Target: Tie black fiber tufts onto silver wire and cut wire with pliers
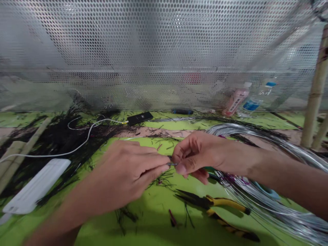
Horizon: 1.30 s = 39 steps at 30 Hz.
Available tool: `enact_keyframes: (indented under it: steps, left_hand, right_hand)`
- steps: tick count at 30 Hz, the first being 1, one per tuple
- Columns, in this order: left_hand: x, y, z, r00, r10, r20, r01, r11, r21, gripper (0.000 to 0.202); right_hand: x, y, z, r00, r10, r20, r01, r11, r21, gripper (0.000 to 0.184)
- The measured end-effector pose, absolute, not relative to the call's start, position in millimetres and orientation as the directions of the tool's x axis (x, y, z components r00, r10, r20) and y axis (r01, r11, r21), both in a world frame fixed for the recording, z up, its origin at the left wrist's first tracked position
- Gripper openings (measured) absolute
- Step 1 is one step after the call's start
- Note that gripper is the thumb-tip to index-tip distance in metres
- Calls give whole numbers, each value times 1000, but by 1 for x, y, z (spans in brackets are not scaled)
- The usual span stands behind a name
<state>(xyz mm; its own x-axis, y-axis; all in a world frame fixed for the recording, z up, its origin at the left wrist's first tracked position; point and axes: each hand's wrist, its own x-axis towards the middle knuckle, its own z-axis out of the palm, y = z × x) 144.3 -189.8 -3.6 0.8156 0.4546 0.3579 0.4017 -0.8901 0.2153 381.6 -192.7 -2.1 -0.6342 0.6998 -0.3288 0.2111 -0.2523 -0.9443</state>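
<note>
Both my hands meet over the green work surface (pixel 153 212). My left hand (pixel 130 167) is closed, fingers pressed together on one end of a thin, grey, wire-like piece (pixel 172 164). The thumb and forefinger of my right hand (pixel 194 153) pinch its other end. Only a short stretch shows between the fingertips, so its exact kind is unclear. Just below my right hand lie long-nose pliers (pixel 210 203) with yellow and black handles, jaws pointing left. A large coil of silvery wire (pixel 282 212) sits under and beyond my right forearm.
Black bristly strands (pixel 58 140) are heaped at the left, beside a white power strip-like block (pixel 37 186). A white cable (pixel 87 140) runs to a black phone-like device (pixel 139 118). Two bottles (pixel 237 100) stand before a perforated metal sheet (pixel 153 51); a bamboo pole (pixel 316 85) rises at right.
</note>
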Motion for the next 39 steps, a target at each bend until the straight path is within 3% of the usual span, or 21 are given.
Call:
enact_keyframes:
  steps: [3, 4, 6, 8, 10, 14, 17, 21, 26, 34, 39]
  left_hand:
    - [146, -191, -6, 819, 516, 250, 469, -854, 227, 25]
    - [147, -191, -8, 816, 537, 215, 494, -840, 224, 28]
    - [148, -195, -10, 809, 563, 167, 525, -821, 225, 31]
    - [148, -200, -11, 791, 593, 152, 549, -796, 255, 30]
    - [145, -206, -13, 751, 639, 167, 578, -758, 302, 28]
    - [138, -216, -19, 693, 690, 208, 577, -705, 412, 27]
    - [137, -219, -24, 691, 680, 245, 535, -709, 461, 28]
    - [139, -223, -25, 663, 689, 292, 532, -708, 464, 28]
    - [139, -232, -23, 628, 652, 425, 558, -758, 338, 24]
    - [144, -223, -24, 652, 430, 624, 483, -870, 95, 19]
    - [149, -215, -14, 619, 421, 663, 516, -855, 61, 18]
  right_hand:
    - [384, -198, -3, -578, 789, -209, 379, 33, -925, 19]
    - [386, -202, -4, -525, 847, -79, 453, 200, -869, 18]
    - [398, -214, -10, -370, 878, 302, 627, 476, -617, 19]
    - [417, -227, -22, -187, 758, 625, 789, 496, -364, 19]
    - [441, -237, -42, 1, 738, 675, 885, 314, -344, 31]
    - [472, -246, -91, -103, 893, 439, 892, 278, -356, 48]
    - [472, -247, -120, -222, 931, 289, 900, 310, -308, 31]
    - [457, -249, -130, -309, 928, 208, 904, 354, -238, 32]
    - [453, -280, -130, -333, 936, 110, 928, 346, -136, 37]
    - [465, -324, -156, -337, 941, 11, 941, 337, 38, 32]
    - [446, -320, -153, -258, 966, -17, 955, 257, 147, 22]
